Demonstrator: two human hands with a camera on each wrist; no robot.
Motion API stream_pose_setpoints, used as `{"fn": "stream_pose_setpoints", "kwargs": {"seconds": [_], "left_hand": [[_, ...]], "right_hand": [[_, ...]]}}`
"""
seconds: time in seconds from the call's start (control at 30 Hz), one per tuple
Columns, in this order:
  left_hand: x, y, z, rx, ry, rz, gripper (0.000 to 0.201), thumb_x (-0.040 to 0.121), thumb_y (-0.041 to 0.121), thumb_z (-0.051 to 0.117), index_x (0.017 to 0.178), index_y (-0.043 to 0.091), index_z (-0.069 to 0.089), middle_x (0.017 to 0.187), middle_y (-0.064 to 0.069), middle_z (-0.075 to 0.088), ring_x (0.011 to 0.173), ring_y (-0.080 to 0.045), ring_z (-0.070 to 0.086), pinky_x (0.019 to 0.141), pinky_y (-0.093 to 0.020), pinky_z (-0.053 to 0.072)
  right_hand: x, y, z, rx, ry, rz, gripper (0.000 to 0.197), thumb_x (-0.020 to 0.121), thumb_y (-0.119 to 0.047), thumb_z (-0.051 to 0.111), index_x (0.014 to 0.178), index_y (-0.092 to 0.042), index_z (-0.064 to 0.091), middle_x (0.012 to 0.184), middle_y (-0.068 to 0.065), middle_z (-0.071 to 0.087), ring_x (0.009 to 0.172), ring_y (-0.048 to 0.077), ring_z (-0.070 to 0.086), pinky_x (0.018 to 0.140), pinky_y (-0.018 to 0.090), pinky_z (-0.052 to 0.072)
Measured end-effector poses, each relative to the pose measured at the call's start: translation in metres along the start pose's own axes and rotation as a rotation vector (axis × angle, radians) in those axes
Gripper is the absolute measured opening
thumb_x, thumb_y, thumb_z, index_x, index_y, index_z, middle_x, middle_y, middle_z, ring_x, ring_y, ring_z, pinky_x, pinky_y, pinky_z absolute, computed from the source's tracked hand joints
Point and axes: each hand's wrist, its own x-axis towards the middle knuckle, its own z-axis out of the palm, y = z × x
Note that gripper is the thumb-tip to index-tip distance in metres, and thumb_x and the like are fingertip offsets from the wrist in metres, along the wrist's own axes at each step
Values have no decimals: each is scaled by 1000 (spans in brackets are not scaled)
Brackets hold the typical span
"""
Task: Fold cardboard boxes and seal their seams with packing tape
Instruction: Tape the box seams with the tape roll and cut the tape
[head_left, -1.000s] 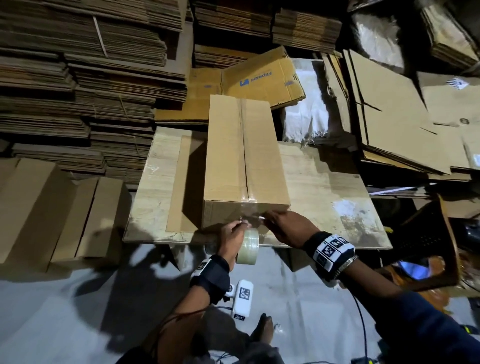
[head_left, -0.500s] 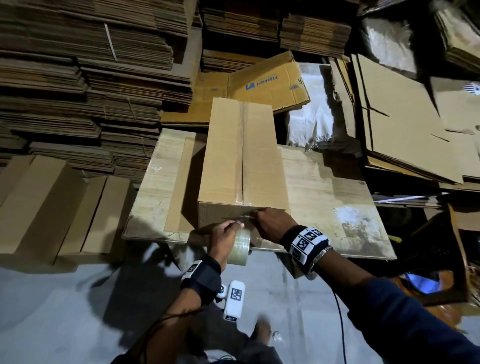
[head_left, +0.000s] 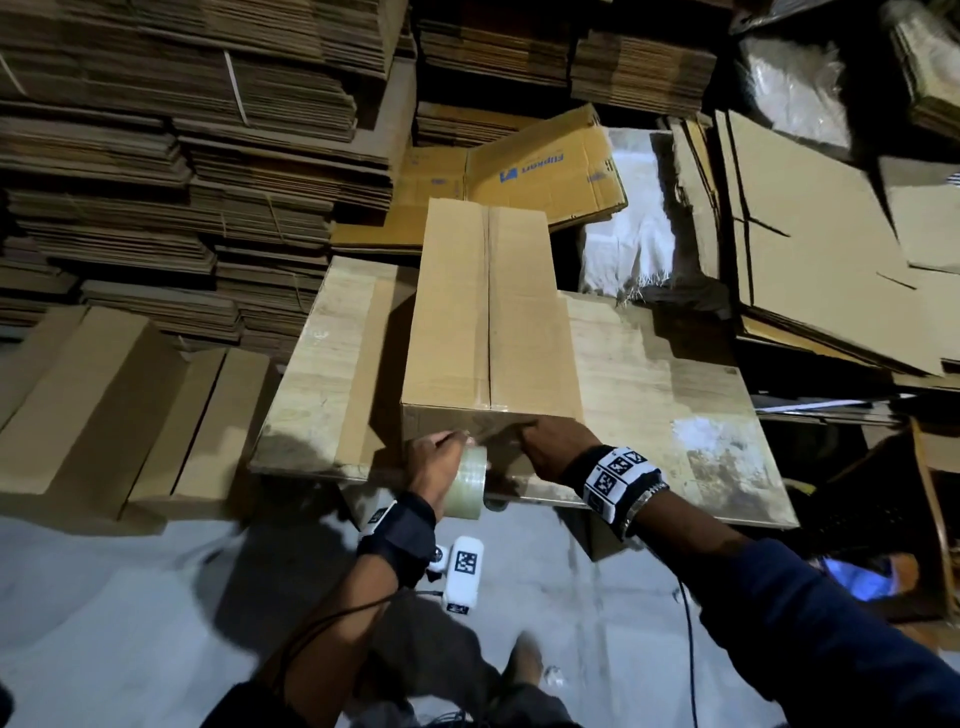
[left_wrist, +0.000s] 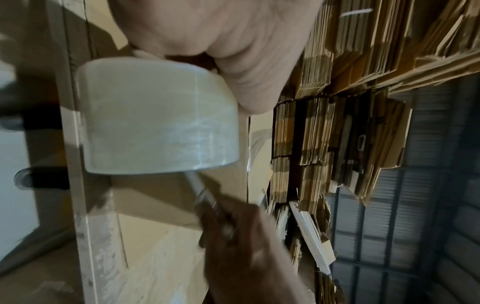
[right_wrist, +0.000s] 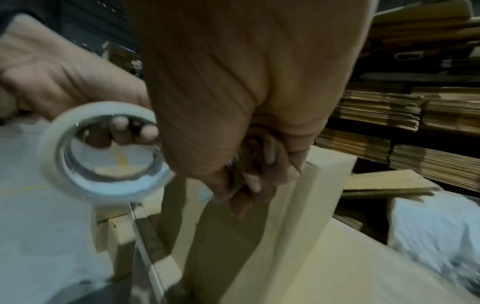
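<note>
Clear tape (head_left: 470, 480) is hanging from the left hand (head_left: 434, 465), whose fingers are curling through the roll's core, just below the near end face of the box (head_left: 491, 312). A strip is running up from the roll toward the right hand (head_left: 553, 447), which is pinching something thin against that face; what it is I cannot tell. Lengthwise the box is lying away from both hands across the bench (head_left: 675, 395), its seam in line with the roll.
</note>
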Motion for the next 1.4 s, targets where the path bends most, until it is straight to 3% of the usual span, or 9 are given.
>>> {"fn": "stream_pose_setpoints", "kwargs": {"seconds": [0.2,0.4,0.53,0.63,0.73,1.03,1.17,1.27,1.4], "left_hand": [[3,-6,-28,-70,-60,-2,15,98,17,71,100,3,77,81,-18,77,65,-31,74,65,-48,62],[-3,-4,-29,-2,-41,61,12,96,12,69,90,8,80,70,9,74,67,-11,66,55,-19,49],[-7,-4,-28,2,-113,-9,12,94,19,71,89,12,80,83,-10,78,74,-26,69,68,-33,52],[-6,-6,-33,57,-94,1,15,91,28,74,86,17,82,91,-3,80,90,-30,71,83,-42,56],[-3,-12,-40,64,-108,-10,23,75,44,76,89,28,83,92,-10,80,99,-42,74,95,-62,57],[2,-16,-57,-12,-126,15,43,61,53,78,93,24,82,91,-18,79,99,-49,72,93,-70,54],[-9,9,-64,-4,-149,25,24,79,34,78,93,16,82,93,-21,78,92,-46,73,92,-73,53],[-16,23,-69,14,-184,57,30,77,40,78,97,18,82,98,-13,80,99,-38,73,97,-68,54],[-32,42,-71,36,-278,100,27,87,37,80,107,17,77,107,-10,79,101,-33,75,91,-52,59]], "right_hand": [[-27,13,8,99,-130,-10,32,104,-27,47,131,-15,58,116,13,69,99,35,68,69,36,46],[-13,17,-36,318,384,-83,32,97,-43,55,118,-21,45,100,8,71,80,35,68,61,34,43],[22,15,-41,391,415,33,86,77,-85,63,128,-21,37,101,2,72,77,28,67,61,34,51],[36,16,-34,393,349,59,108,61,-97,63,133,-23,32,110,8,73,81,30,69,69,39,58],[43,16,-27,343,386,55,106,63,-97,62,133,-22,34,106,9,73,78,29,67,64,34,52],[45,17,-17,181,320,-24,124,70,-87,66,158,-15,17,136,18,60,115,38,61,89,50,57],[39,24,-32,272,240,-87,125,70,-74,80,160,-23,10,141,18,58,118,39,60,93,47,53],[40,32,-49,507,292,-28,101,83,-78,64,155,-24,18,141,19,59,117,36,64,98,50,54],[71,44,-67,575,381,76,52,103,-34,55,145,-10,36,137,21,51,120,38,58,100,52,50]]}}
